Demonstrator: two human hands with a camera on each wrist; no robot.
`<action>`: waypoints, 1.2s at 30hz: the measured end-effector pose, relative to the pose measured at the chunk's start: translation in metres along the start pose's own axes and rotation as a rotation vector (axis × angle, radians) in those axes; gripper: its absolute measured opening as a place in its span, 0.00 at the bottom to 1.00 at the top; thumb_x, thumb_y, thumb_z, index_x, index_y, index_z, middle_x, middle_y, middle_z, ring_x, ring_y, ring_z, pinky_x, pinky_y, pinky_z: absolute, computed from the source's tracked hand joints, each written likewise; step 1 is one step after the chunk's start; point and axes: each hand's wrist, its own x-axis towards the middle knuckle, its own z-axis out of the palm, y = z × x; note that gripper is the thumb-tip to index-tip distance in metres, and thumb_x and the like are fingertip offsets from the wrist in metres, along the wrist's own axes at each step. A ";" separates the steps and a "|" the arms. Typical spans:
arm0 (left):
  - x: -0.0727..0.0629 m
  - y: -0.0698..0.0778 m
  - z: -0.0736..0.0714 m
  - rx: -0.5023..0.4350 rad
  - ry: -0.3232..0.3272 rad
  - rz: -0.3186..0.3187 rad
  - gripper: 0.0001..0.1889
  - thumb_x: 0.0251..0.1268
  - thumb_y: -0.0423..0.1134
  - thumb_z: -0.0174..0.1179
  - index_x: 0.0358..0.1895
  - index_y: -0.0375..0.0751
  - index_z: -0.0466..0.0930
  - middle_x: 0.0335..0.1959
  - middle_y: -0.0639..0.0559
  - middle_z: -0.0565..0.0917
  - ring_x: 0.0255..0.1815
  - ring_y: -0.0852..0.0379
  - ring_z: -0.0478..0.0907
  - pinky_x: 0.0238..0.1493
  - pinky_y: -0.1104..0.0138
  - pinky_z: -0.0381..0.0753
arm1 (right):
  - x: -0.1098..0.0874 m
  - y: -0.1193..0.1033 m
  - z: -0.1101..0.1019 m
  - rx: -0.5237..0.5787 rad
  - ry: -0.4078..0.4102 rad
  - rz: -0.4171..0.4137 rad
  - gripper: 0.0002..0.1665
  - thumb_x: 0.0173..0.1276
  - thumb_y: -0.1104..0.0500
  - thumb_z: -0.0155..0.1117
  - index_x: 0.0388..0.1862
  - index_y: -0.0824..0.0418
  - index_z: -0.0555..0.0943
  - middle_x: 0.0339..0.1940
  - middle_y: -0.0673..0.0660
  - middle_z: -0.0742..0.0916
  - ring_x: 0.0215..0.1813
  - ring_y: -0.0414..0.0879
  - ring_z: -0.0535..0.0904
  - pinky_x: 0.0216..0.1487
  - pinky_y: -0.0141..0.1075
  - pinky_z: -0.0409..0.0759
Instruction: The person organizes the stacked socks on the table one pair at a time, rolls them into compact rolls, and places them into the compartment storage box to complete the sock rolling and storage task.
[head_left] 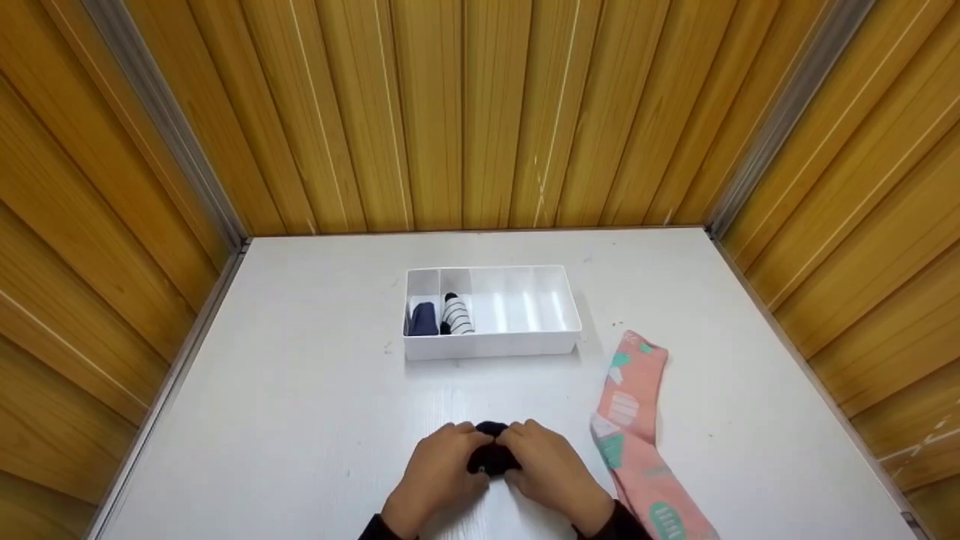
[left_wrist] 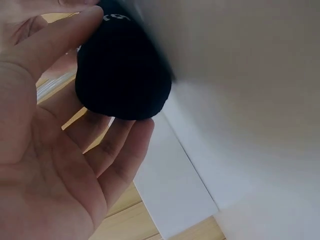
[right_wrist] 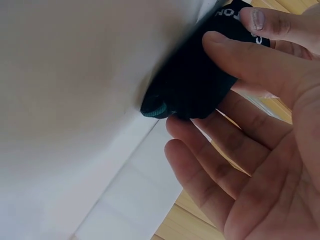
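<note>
A black sock with white lettering, folded into a compact bundle, sits on the white table near its front. My left hand grips the bundle's left side, thumb on the near face and fingers at the far side. From the right, my right hand holds it the same way. The left wrist view shows the sock's rounded end against the fingertips. A teal patch shows at the sock's other end in the right wrist view. Part of the bundle is hidden behind the hands.
Beyond the hands stands a white divided box. Its leftmost compartment holds a rolled navy sock; a striped black-and-white sock lies in the one beside it. A pink patterned sock stretches flat to the right. Wood-look panels enclose the table.
</note>
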 end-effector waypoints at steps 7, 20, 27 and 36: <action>0.000 0.000 0.001 -0.013 -0.008 -0.022 0.22 0.48 0.41 0.77 0.51 0.52 0.88 0.43 0.58 0.87 0.47 0.56 0.83 0.49 0.57 0.84 | 0.002 -0.001 0.000 -0.002 -0.033 0.014 0.17 0.53 0.61 0.80 0.42 0.56 0.84 0.39 0.49 0.87 0.42 0.44 0.81 0.44 0.39 0.83; 0.001 -0.002 0.007 0.120 0.058 0.046 0.22 0.45 0.39 0.78 0.50 0.49 0.88 0.42 0.56 0.81 0.44 0.56 0.79 0.44 0.62 0.82 | 0.003 -0.001 0.002 -0.012 -0.051 0.012 0.18 0.53 0.60 0.78 0.44 0.56 0.85 0.40 0.50 0.87 0.41 0.45 0.81 0.43 0.39 0.82; 0.000 0.001 0.004 0.128 0.034 0.034 0.22 0.45 0.39 0.77 0.49 0.50 0.89 0.42 0.55 0.83 0.43 0.55 0.80 0.45 0.61 0.84 | -0.001 -0.001 0.005 -0.019 -0.046 -0.008 0.21 0.55 0.60 0.77 0.47 0.57 0.83 0.44 0.48 0.79 0.41 0.42 0.77 0.42 0.38 0.82; -0.001 0.001 0.002 0.109 0.018 0.031 0.23 0.44 0.39 0.77 0.50 0.52 0.88 0.41 0.56 0.83 0.41 0.57 0.80 0.41 0.62 0.84 | -0.003 0.000 0.003 -0.020 -0.041 -0.020 0.21 0.54 0.58 0.80 0.46 0.56 0.83 0.42 0.48 0.81 0.40 0.41 0.78 0.42 0.37 0.82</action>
